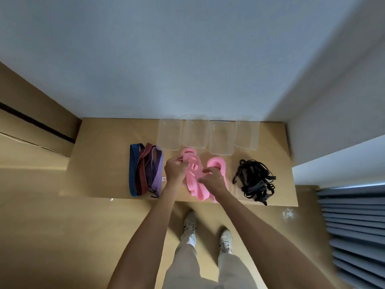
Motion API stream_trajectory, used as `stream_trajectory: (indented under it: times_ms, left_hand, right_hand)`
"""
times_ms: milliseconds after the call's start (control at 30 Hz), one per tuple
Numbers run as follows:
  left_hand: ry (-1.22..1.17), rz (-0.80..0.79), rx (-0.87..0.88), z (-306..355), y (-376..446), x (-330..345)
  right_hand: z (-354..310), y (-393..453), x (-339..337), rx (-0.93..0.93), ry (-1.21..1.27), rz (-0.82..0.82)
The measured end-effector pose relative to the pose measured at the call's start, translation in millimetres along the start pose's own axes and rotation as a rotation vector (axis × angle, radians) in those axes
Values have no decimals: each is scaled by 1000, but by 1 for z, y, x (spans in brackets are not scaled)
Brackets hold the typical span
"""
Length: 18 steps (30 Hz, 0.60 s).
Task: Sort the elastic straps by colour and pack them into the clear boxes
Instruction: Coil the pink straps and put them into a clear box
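Pink elastic straps [194,180] lie in a loose heap at the middle of a low tan table [100,163]. My left hand [176,170] grips a pink strap at the heap's left side, and my right hand [211,179] pinches pink strap near its middle. Striped blue, red and purple straps [144,170] lie side by side on the left. A tangle of black straps [255,181] sits on the right. Several clear boxes [169,134] stand in a row along the table's far edge, all looking empty.
A grey wall rises directly behind the boxes. A tan cabinet [31,122] stands to the left, and a white ledge above blue slats [354,226] to the right. My feet are on the tan floor below the table's front edge.
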<state>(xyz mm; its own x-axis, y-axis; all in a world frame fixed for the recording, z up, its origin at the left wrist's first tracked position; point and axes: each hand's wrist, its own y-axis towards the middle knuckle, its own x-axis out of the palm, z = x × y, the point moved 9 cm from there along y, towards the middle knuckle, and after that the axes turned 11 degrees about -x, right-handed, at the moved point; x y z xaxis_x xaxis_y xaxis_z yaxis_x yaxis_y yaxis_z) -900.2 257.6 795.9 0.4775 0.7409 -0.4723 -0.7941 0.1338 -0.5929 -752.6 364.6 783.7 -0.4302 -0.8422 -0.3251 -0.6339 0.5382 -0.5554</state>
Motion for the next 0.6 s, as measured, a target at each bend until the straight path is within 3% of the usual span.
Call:
stream_trajectory:
  times_ms: [300, 600]
  left_hand:
    - [142, -188, 30, 2, 68, 10]
    - [296, -201, 94, -6, 67, 15]
  right_hand:
    - [-4, 43, 47, 17, -82, 80]
    - [-2, 43, 80, -31, -446, -117]
